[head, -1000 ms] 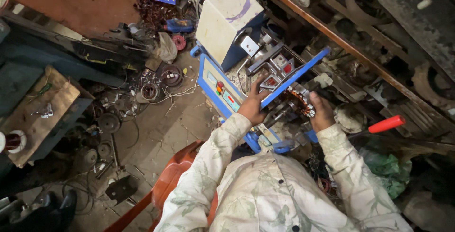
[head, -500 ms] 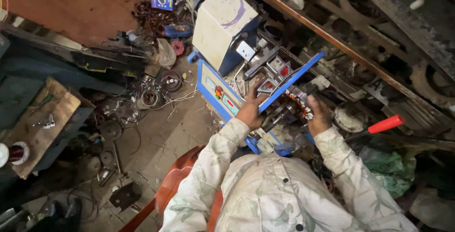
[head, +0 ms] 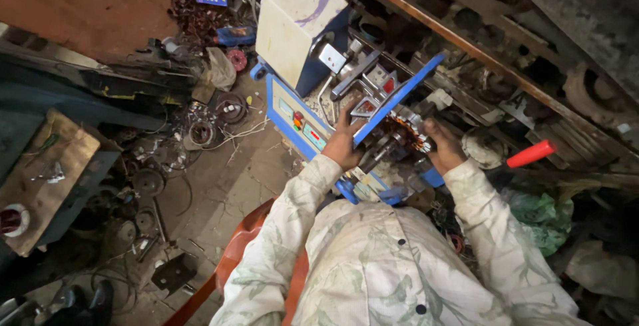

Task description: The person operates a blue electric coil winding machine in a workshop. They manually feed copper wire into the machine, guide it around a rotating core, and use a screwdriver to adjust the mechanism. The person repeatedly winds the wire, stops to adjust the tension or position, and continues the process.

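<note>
I sit on an orange chair facing a blue and cream winding machine. A round metal stator with copper-coloured windings is mounted on the machine beside a blue bar. My left hand rests against the blue bar and the left side of the stator. My right hand grips the stator's right side. Both sleeves are pale with a leaf print.
A red-handled lever sticks out at the right. Motor parts, rings and wire litter the floor at the left. A wooden board lies at far left, and a long shelf rail with scrap runs behind the machine.
The view has shifted slightly; both hands stay on the stator with only small movement.
</note>
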